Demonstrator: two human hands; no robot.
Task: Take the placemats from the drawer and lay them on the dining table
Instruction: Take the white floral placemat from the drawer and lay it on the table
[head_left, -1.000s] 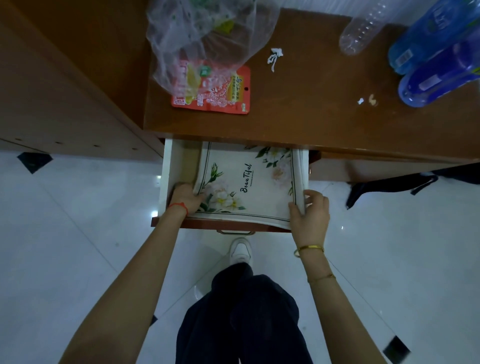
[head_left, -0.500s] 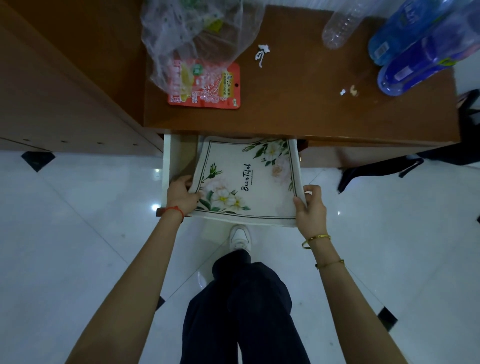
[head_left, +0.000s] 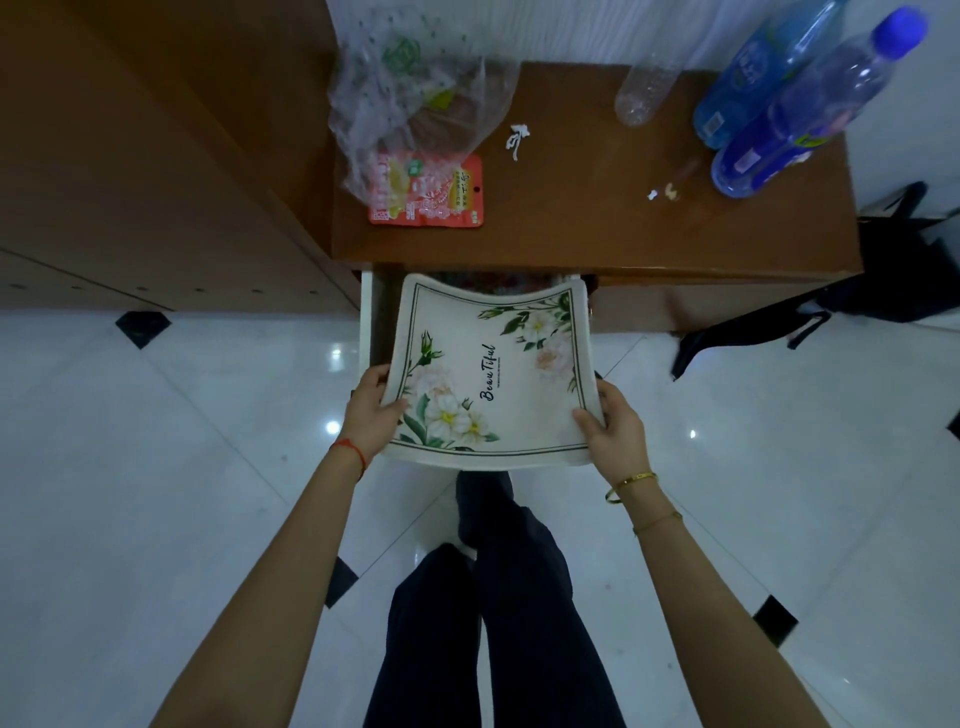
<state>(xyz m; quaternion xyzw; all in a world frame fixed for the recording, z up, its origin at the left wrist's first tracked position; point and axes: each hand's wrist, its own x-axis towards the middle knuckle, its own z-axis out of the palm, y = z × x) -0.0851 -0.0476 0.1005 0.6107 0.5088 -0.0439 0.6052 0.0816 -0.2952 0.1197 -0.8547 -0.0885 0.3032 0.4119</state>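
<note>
- Two hands grip the placemats (head_left: 491, 374) by the near corners: the left hand (head_left: 371, 410) is closed on the near left edge, thumb on top beside the printed white flowers, and the right hand (head_left: 613, 431) is closed on the near right corner, thumb lying on the green border line.
- How many placemats are in the stack cannot be told; only the top one shows, white with flowers in two corners and a line of dark script in the middle.
- Held this way, the stack sags in the middle and its far edge curves upward, just at the mouth of the open drawer (head_left: 368, 322).
- Only the drawer's white left wall shows clearly; what lies inside it is in shadow.
- Above the drawer runs a brown wooden desk (head_left: 597, 208).
- On the desk, at the left, a clear plastic bag (head_left: 415, 104) lies partly over a red snack packet (head_left: 441, 197).
- At the desk's right end stand two blue bottles (head_left: 789, 114), with a clear bottle (head_left: 644, 93) just beside them.
- A scrap of white paper (head_left: 517, 140) lies between the bag and the bottles.
- A red string circles the left wrist, and gold bangles the right.
- Below, dark trouser legs stand on a glossy white tiled floor (head_left: 156, 467).
</note>
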